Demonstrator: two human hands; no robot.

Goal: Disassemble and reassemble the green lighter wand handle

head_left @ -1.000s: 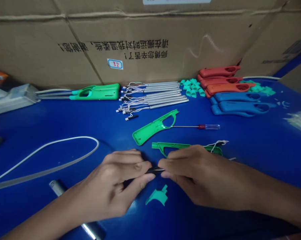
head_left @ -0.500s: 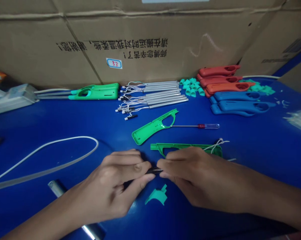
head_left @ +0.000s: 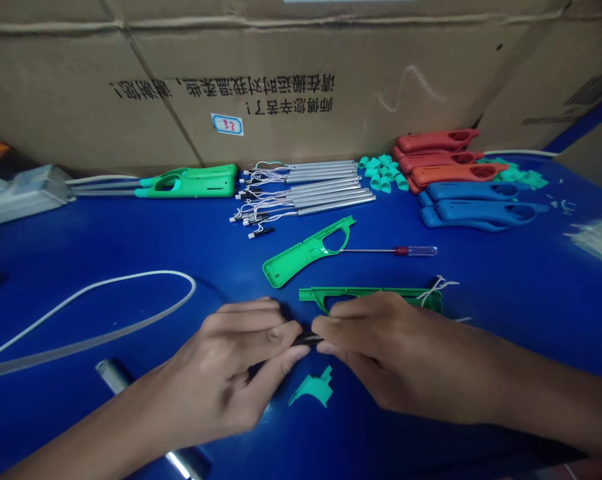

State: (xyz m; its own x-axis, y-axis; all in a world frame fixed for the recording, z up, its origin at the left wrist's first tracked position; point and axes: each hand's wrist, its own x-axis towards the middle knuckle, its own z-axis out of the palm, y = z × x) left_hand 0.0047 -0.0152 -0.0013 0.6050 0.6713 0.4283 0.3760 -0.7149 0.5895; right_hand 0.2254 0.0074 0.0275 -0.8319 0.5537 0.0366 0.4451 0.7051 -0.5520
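Observation:
Between my fingertips a small dark part [head_left: 308,339] is pinched from both sides, mostly hidden, so I cannot tell its kind. My left hand [head_left: 245,367] grips its left end and my right hand [head_left: 385,353] its right end. Just below lies a teal trigger-shaped piece [head_left: 315,389]. Partly behind my right hand rests a green lighter-shaped shell half [head_left: 371,291], with thin white wires [head_left: 438,288] at its right end. Farther back is another green shell half [head_left: 305,253], its tip side beside a screwdriver [head_left: 415,251]. A metal tube [head_left: 113,375] passes under my left forearm.
Metal rods with white wires [head_left: 325,190] lie in rows at the back. Beside them are teal pieces [head_left: 383,173], red shells [head_left: 441,157] and blue shells [head_left: 485,207]. Assembled green handles [head_left: 201,181] lie back left, a white cable [head_left: 131,275] at left. A cardboard box [head_left: 261,60] stands behind.
My hands keep nearly the same pinch on the dark part, its visible stretch looking slightly different between the fingertips. The whole view has shifted very slightly; everything on the table stays put.

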